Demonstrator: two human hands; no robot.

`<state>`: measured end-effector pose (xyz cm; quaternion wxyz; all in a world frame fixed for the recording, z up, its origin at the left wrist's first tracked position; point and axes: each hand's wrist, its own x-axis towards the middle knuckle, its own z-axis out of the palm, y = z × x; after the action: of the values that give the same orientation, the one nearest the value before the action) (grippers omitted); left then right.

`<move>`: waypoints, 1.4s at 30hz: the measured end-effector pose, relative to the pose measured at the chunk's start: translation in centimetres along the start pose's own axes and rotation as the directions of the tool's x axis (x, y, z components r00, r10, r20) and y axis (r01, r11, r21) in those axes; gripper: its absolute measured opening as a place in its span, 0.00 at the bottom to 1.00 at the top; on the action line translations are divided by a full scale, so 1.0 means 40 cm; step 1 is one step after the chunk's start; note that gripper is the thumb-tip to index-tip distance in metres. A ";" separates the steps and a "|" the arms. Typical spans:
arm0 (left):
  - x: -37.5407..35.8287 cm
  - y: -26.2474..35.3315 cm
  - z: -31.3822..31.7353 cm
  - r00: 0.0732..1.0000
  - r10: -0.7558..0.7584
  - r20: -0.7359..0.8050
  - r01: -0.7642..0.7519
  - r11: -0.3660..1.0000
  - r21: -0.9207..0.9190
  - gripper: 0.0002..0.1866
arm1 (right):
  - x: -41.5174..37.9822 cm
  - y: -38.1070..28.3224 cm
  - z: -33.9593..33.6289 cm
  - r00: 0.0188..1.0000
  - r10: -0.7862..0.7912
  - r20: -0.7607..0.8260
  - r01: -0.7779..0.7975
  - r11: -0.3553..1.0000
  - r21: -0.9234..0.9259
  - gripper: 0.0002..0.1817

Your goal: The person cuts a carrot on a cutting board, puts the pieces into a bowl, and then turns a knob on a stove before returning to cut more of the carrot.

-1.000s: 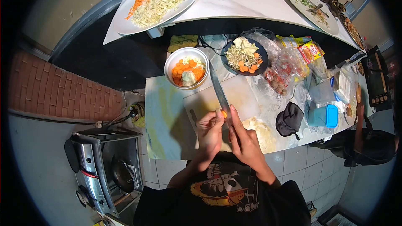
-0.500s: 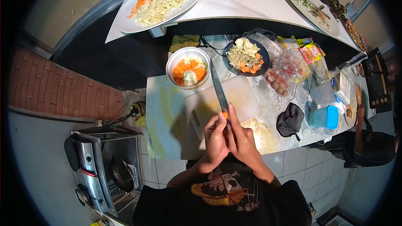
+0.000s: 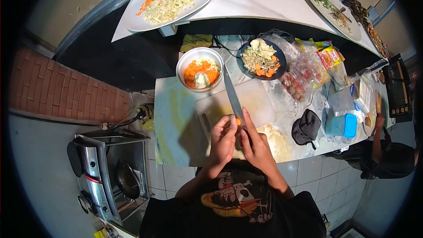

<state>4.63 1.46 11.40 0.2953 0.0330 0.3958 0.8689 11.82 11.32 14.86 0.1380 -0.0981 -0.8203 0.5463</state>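
My right hand [image 3: 254, 142] is closed round the handle of a long kitchen knife [image 3: 231, 92], its blade pointing away from me. Between the fingertips of my left hand [image 3: 223, 139] is a small piece of carrot [image 3: 238, 121], right beside the blade near the handle. Both hands are above the near edge of a white cutting board [image 3: 253, 99]. Beyond the blade's left side stands a white bowl [image 3: 179, 72] with sliced carrot and pale chopped vegetables. To the right of the knife tip, a dark plate [image 3: 278, 53] bears bean sprouts, cabbage and carrot slices.
Plastic bags [image 3: 304, 70], a black cap [image 3: 306, 127] and a blue-lidded container [image 3: 339, 125] occupy the table's right side. On the raised shelf are an oval platter [image 3: 132, 20] and another plate [image 3: 315, 0]. A stove [image 3: 94, 172] stands at left; another person [image 3: 392, 161] is at far right.
My left hand has shifted slightly left, opening a small gap between the two hands. The knife and the carrot piece stay nearly where they were; the view has tilted slightly.
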 end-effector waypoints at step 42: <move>0.242 -0.059 -0.300 0.973 0.080 0.216 -0.231 0.321 0.919 0.09 | 0.008 0.296 0.035 0.969 0.236 0.075 -0.222 0.962 -0.159 0.32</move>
<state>-5.68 -0.12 -0.17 0.1630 0.2914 0.7975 0.5024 11.16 14.75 3.46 0.0277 -0.1767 -0.8476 0.4996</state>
